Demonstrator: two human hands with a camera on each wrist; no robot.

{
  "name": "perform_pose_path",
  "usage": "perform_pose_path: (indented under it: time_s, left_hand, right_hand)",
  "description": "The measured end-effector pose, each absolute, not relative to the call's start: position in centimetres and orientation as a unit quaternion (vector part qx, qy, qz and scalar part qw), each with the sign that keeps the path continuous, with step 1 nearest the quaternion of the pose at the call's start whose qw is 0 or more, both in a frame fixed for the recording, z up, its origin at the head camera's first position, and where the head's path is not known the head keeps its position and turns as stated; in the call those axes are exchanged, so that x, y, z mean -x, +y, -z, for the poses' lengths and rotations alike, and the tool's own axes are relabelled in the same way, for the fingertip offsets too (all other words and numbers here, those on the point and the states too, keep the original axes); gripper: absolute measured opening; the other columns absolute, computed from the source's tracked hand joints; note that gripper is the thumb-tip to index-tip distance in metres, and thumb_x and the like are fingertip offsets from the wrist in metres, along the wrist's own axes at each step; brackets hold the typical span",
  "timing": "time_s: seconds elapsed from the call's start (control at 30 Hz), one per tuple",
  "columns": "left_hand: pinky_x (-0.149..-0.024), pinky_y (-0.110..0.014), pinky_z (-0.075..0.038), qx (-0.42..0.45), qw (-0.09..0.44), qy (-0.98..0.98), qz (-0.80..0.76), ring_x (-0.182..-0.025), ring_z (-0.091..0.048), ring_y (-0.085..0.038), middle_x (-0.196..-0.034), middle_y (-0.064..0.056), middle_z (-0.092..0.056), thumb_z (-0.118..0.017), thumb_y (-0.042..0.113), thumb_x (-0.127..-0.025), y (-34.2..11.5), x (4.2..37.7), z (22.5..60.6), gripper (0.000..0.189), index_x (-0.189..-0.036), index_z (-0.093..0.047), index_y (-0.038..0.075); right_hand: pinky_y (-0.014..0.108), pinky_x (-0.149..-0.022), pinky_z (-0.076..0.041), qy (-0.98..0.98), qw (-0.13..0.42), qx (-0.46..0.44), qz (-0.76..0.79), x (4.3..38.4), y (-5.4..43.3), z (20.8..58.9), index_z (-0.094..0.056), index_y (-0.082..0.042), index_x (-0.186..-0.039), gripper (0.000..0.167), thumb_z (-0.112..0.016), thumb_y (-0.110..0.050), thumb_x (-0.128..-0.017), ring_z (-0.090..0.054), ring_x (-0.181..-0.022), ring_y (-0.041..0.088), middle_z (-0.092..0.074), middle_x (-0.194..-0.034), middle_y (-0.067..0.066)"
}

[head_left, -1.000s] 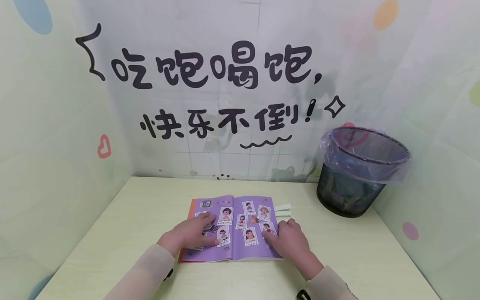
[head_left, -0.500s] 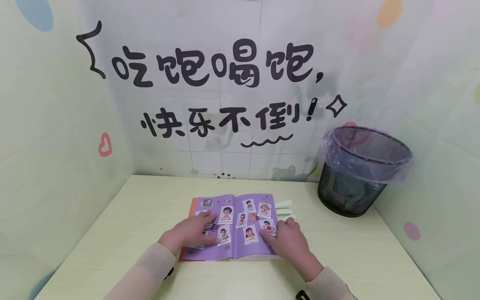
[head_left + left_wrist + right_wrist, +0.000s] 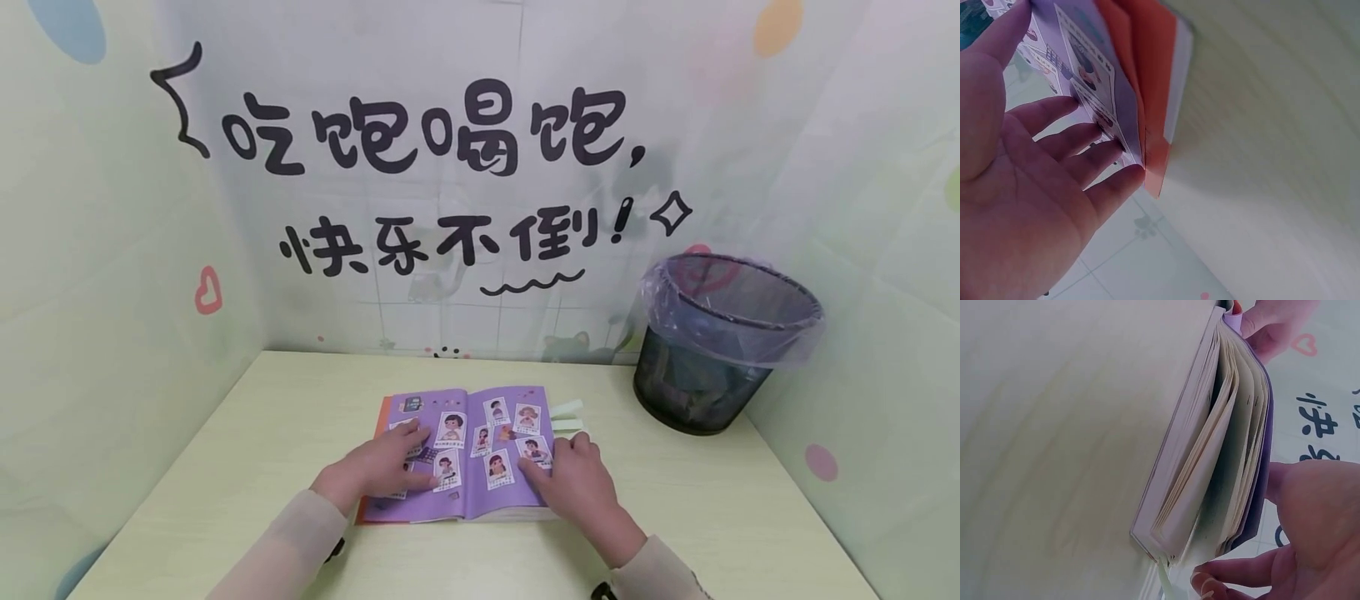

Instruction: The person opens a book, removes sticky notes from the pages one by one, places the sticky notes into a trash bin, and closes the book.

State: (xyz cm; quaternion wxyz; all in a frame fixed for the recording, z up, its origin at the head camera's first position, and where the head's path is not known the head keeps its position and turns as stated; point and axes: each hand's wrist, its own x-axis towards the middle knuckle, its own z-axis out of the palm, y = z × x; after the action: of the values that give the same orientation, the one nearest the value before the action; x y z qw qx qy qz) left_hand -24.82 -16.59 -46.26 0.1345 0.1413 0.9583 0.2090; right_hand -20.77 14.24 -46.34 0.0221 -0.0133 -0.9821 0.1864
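An open book [image 3: 480, 492] with purple pages and small portrait cards printed on them lies on the table. My left hand [image 3: 375, 467] rests on the left page with its fingers spread and fairly straight. In the left wrist view, those fingers touch the purple page beside the orange edge [image 3: 1154, 69]. My right hand [image 3: 581, 479] holds the right side, thumb on the page and fingers bent at the outer edge. The right wrist view shows loosely fanned pages [image 3: 1216, 450] under the purple sheet. Pale green strips [image 3: 567, 424] stick out on the right.
A black mesh bin [image 3: 697, 383] with a purple plastic liner [image 3: 750, 333] stands at the back right of the pale table [image 3: 240, 467]. A printed curtain [image 3: 450, 192] with large black characters hangs behind, and similar sheets enclose both sides.
The right pages have risen slightly under my right hand, so more of their lower edge shows. The green strips have shifted a little. My left hand stays in place.
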Motion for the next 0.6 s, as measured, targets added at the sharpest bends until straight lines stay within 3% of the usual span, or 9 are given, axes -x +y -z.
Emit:
perform_pose_path:
  time_s: [0.2,0.6]
  left_hand:
    - [-0.128,-0.064,-0.041,-0.157,0.107,0.959,-0.209,-0.161,-0.039,-0.047,-0.176,-0.02,-0.039,-0.083,0.056,-0.093,-16.81,24.61,46.22,0.092,-0.166,-0.05,0.01]
    - [-0.128,-0.062,-0.042,-0.179,0.087,0.956,-0.215,-0.159,-0.044,-0.047,-0.173,-0.023,-0.042,-0.075,0.054,-0.101,-17.18,24.44,45.99,0.08,-0.163,-0.053,0.008]
  right_hand:
    - [0.051,-0.087,-0.06,-0.974,0.031,0.01,-0.225,21.02,14.67,46.1,-0.067,0.01,-0.137,0.074,-0.073,-0.055,-0.101,-0.059,-0.106,0.033,-0.062,-0.125,0.025]
    - [0.05,-0.09,-0.059,-0.971,0.051,-0.006,-0.232,20.82,14.58,45.42,-0.067,0.008,-0.138,0.069,-0.071,-0.052,-0.103,-0.06,-0.107,0.031,-0.064,-0.123,0.022]
